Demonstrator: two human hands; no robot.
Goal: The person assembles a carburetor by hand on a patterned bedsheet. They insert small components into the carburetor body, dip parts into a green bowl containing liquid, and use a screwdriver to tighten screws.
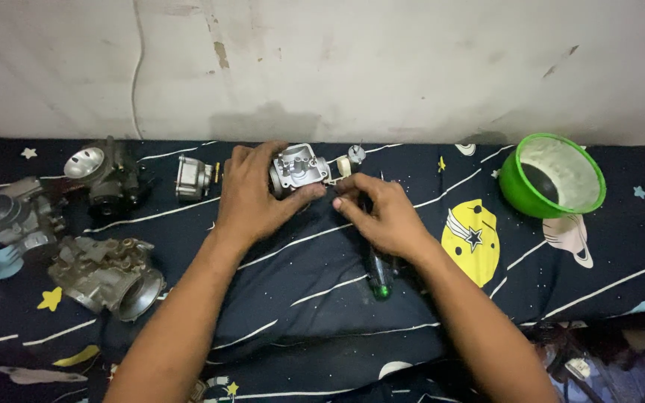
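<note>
My left hand (251, 195) grips a small metal carburetor body (297, 169) from the left, holding it on the dark space-patterned cloth (300, 261). My right hand (382, 213) pinches a small pale part (343, 167) at the carburetor's right side. A screwdriver with a dark green handle (378, 277) lies under my right wrist, partly hidden. A small round metal piece (356, 154) sits just behind the carburetor.
Several carburetors lie at the left: one dark (107, 175), one grey (16, 215), one large (106, 275), plus a small metal cup (192, 177). A green bowl (554, 175) stands at the right. A pale wall (337, 67) runs behind.
</note>
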